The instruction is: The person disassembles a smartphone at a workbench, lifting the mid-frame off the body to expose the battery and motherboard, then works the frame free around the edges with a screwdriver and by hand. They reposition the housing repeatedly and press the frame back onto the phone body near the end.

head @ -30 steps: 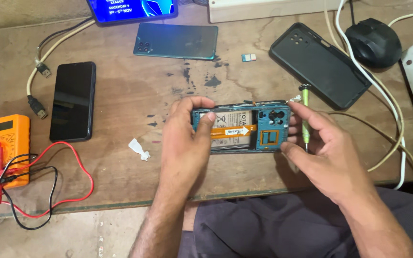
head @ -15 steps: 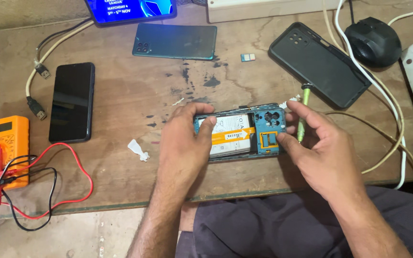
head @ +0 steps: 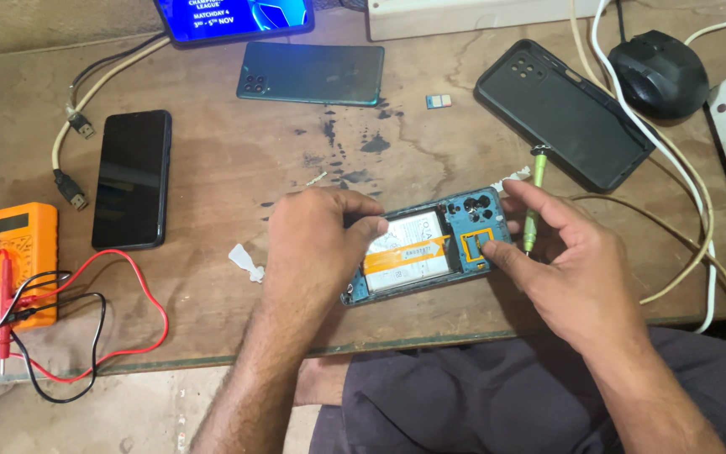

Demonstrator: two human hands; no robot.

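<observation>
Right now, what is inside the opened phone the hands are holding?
Inside the opened phone: a white battery crossed by an orange strip, and camera lenses. The left hand covers its left end; the right hand touches the corner.

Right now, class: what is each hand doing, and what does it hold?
Left hand: closed on the opened phone, gripping its left end.
Right hand: holds a green screwdriver, fingertip pressing the phone's inside.

Wooden table [head: 212, 168]: opened phone [head: 430, 248], black phone [head: 132, 178], multimeter [head: 14, 265], mouse [head: 659, 74].
</observation>
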